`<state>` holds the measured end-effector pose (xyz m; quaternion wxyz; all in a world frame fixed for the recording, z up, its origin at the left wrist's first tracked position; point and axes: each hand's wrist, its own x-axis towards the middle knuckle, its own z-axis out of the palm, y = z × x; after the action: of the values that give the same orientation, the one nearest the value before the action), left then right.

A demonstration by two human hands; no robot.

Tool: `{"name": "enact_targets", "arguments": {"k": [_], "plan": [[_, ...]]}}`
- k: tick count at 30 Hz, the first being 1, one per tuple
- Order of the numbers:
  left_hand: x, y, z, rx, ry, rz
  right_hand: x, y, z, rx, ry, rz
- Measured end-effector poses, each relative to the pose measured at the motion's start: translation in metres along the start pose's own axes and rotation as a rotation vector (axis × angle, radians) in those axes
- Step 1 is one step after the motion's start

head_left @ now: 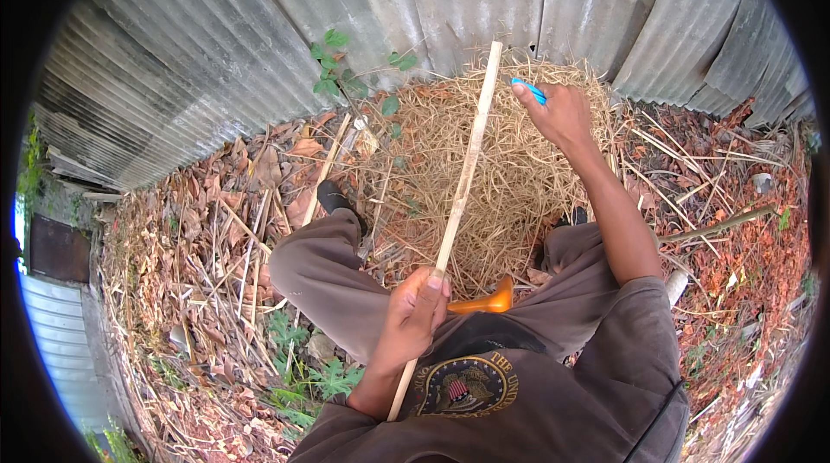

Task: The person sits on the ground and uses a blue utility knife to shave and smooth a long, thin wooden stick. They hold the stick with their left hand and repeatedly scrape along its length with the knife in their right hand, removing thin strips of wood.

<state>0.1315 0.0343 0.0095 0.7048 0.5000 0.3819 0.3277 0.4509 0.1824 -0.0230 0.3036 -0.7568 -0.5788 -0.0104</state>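
My left hand (411, 312) is closed around a long, pale strip of split wood or bamboo (471, 147), gripping it low down. From my left forearm the strip slants up and away, its far end near the metal fence. My right hand (560, 113) is raised beyond the strip's right side, apart from it, with fingers wrapped round a small tool with a bright blue handle (530, 91). The tool's working end is too small to make out. A smooth orange curved object (484, 300) lies at my lap, just right of my left hand; its kind is unclear.
Dry straw (527, 178) is heaped between my spread legs. Corrugated metal sheets (475, 5) form a fence close ahead. Brown leaves (207, 264) and loose sticks cover the ground at left, with a leafy green plant (333, 65) by the fence. A branch (718, 225) lies at right.
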Motion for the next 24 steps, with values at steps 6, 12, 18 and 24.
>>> {"name": "enact_targets", "arguments": {"k": [6, 12, 18, 24], "plan": [[0.003, 0.014, -0.008, 0.054, 0.119, -0.057, -0.043, -0.042, -0.024, 0.111, -0.090, -0.326], [0.005, 0.006, -0.003, 0.326, 0.228, 0.112, -0.060, -0.063, -0.009, 0.010, -0.035, -0.532], [0.002, 0.013, 0.000, 0.666, 0.336, 0.213, -0.070, -0.074, -0.008, 0.048, -0.111, -0.609], [0.000, 0.009, 0.000, 0.724, 0.313, 0.201, -0.048, -0.057, -0.010, 0.009, -0.091, -0.420]]}}
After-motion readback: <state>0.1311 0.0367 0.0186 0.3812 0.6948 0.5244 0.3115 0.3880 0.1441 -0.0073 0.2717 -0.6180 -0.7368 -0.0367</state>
